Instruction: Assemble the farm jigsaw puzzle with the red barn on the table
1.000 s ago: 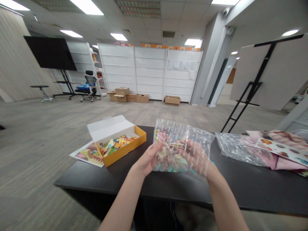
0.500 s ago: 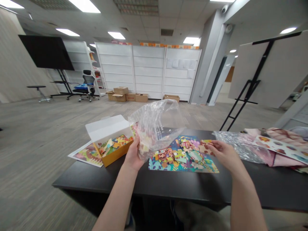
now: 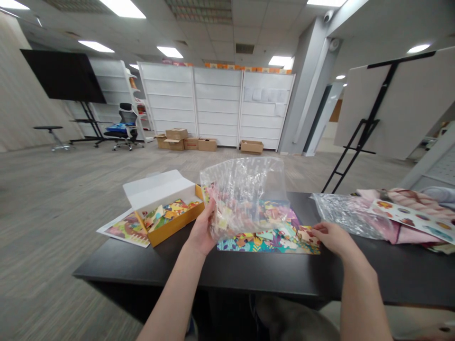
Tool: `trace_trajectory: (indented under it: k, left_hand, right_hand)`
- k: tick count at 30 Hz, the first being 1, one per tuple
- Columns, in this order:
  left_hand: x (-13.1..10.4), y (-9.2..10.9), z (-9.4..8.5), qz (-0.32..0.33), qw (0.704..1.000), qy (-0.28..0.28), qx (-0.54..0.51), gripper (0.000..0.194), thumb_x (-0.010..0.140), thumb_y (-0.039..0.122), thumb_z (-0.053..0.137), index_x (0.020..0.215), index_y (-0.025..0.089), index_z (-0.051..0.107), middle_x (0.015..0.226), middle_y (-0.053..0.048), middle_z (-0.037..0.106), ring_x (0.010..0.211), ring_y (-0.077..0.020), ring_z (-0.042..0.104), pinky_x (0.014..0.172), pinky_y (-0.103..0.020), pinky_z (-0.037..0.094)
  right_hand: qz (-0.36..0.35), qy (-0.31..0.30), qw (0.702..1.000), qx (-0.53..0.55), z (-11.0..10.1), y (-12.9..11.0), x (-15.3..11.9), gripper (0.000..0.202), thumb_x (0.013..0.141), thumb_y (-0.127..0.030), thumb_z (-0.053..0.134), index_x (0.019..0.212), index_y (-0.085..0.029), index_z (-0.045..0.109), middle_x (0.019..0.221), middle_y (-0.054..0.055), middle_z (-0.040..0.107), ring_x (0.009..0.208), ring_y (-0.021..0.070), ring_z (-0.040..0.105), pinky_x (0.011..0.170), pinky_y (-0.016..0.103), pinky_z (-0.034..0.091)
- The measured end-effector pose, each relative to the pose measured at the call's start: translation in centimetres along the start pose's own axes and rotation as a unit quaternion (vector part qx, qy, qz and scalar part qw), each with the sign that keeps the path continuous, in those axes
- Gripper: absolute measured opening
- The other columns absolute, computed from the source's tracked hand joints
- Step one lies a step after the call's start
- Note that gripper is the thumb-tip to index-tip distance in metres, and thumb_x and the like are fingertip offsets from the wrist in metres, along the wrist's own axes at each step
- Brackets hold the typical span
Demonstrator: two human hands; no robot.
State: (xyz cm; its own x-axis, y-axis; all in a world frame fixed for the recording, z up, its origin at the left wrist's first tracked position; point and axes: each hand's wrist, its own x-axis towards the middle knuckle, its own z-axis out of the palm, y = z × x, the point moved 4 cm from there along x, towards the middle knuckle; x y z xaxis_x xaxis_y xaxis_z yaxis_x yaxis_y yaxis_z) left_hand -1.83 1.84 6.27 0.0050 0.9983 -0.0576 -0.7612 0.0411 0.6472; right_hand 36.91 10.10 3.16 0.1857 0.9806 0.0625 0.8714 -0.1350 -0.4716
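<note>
The clear bag is gripped at its left end by the left hand, whose fingers are closed on the plastic. It is held above the left and middle of the picture sheet, which is laid on the table with its long axis running left to right. The bag is spread along the same direction. At the sheet's right end, a brown puzzle piece is pinched by the right hand; whether it is lifted or rested on the sheet cannot be told. The bag's free end is placed to the left of this piece and farther from the body, so the right hand is the nearer one to that end.

Colourful contents are seen through the plastic, bunched near the left hand. Loose pieces are scattered over the sheet. To the sheet's left, a yellow box is stood with its lid raised, and more pieces are heaped inside. To the sheet's right, crumpled plastic is set beside pink cloth.
</note>
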Motion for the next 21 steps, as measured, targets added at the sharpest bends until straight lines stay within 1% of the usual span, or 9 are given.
trace_trajectory:
  k: [2, 4, 6, 8, 10, 12, 15, 17, 21]
  left_hand:
    - [-0.3, -0.3, 0.5, -0.016, 1.0, -0.005, 0.001, 0.053, 0.09, 0.05, 0.063, 0.132, 0.018, 0.062, 0.112, -0.011, 0.076, 0.106, -0.028, 0.072, 0.097, -0.041, 0.056]
    - [-0.5, -0.8, 1.0, -0.034, 0.999, -0.014, 0.009, 0.053, 0.089, 0.051, 0.065, 0.131, 0.018, 0.063, 0.113, -0.011, 0.076, 0.107, -0.0276, 0.072, 0.098, -0.039, 0.056]
    - [-0.6, -1.2, 1.2, -0.044, 0.999, -0.018, 0.024, 0.052, 0.088, 0.05, 0.067, 0.13, 0.019, 0.064, 0.112, -0.01, 0.076, 0.107, -0.0273, 0.071, 0.097, -0.037, 0.057]
    - [-0.6, -1.6, 1.3, -0.061, 0.997, -0.02, 0.043, 0.052, 0.088, 0.051, 0.067, 0.129, 0.018, 0.065, 0.111, -0.011, 0.076, 0.107, -0.0274, 0.071, 0.095, -0.036, 0.057]
    - [-0.8, -2.0, 1.4, -0.085, 0.994, -0.024, 0.066, 0.054, 0.089, 0.052, 0.065, 0.129, 0.016, 0.064, 0.112, -0.013, 0.076, 0.107, -0.0279, 0.071, 0.095, -0.036, 0.057]
    - [-1.0, -2.4, 1.6, -0.106, 0.99, -0.034, 0.086, 0.055, 0.091, 0.053, 0.062, 0.131, 0.017, 0.063, 0.114, -0.013, 0.075, 0.108, -0.0279, 0.071, 0.095, -0.037, 0.057]
    - [-1.3, -2.7, 1.9, -0.128, 0.984, -0.049, 0.114, 0.055, 0.093, 0.054, 0.058, 0.134, 0.017, 0.061, 0.115, -0.014, 0.075, 0.109, -0.0284, 0.071, 0.094, -0.039, 0.056]
    - [-1.5, -3.0, 2.0, -0.14, 0.98, -0.057, 0.133, 0.056, 0.093, 0.056, 0.056, 0.134, 0.017, 0.061, 0.115, -0.014, 0.075, 0.109, -0.0292, 0.07, 0.093, -0.039, 0.057]
    - [-1.6, -3.4, 1.9, -0.142, 0.972, -0.074, 0.17, 0.059, 0.091, 0.059, 0.058, 0.133, 0.018, 0.062, 0.115, -0.014, 0.075, 0.109, -0.0304, 0.07, 0.088, -0.04, 0.058]
  right_hand:
    - [-0.011, 0.043, 0.999, 0.008, -1.5, -0.8, -0.6, 0.018, 0.072, -0.039, 0.068, 0.076, -0.021, 0.074, 0.085, 0.011, 0.078, 0.077, 0.0281, 0.072, 0.067, 0.036, 0.054]
    - [-0.045, 0.071, 0.994, 0.076, -3.3, -2.9, -2.2, 0.023, 0.075, -0.041, 0.066, 0.08, -0.02, 0.074, 0.086, 0.012, 0.077, 0.078, 0.0279, 0.072, 0.071, 0.038, 0.056]
    - [-0.13, 0.029, 0.968, 0.211, -4.8, -6.2, -4.5, 0.034, 0.08, -0.049, 0.064, 0.094, -0.019, 0.075, 0.089, 0.011, 0.077, 0.079, 0.0256, 0.072, 0.071, 0.035, 0.058]
    - [-0.217, -0.083, 0.93, 0.285, -5.1, -10.0, -7.2, 0.043, 0.085, -0.056, 0.062, 0.103, -0.02, 0.074, 0.087, 0.009, 0.077, 0.077, 0.0238, 0.072, 0.068, 0.033, 0.059]
    - [-0.286, -0.189, 0.894, 0.29, -4.4, -12.9, -9.4, 0.042, 0.088, -0.056, 0.061, 0.106, -0.02, 0.075, 0.09, 0.008, 0.077, 0.079, 0.0236, 0.072, 0.071, 0.035, 0.06]
    - [-0.332, -0.211, 0.882, 0.258, -3.3, -14.6, -10.3, 0.041, 0.09, -0.053, 0.061, 0.112, -0.022, 0.075, 0.104, 0.01, 0.076, 0.095, 0.0262, 0.071, 0.086, 0.04, 0.059]
    - [-0.357, -0.129, 0.892, 0.244, -1.5, -15.8, -10.0, 0.043, 0.088, -0.056, 0.062, 0.116, -0.025, 0.073, 0.127, 0.011, 0.069, 0.121, 0.0325, 0.061, 0.107, 0.052, 0.047]
    - [-0.35, -0.097, 0.898, 0.25, -0.2, -16.5, -9.7, 0.041, 0.088, -0.054, 0.063, 0.117, -0.028, 0.072, 0.128, 0.009, 0.069, 0.123, 0.0327, 0.06, 0.112, 0.054, 0.043]
    - [-0.321, -0.083, 0.898, 0.289, 2.4, -18.2, -9.6, 0.04, 0.09, -0.053, 0.062, 0.123, -0.031, 0.068, 0.126, 0.007, 0.07, 0.117, 0.0327, 0.064, 0.101, 0.051, 0.052]
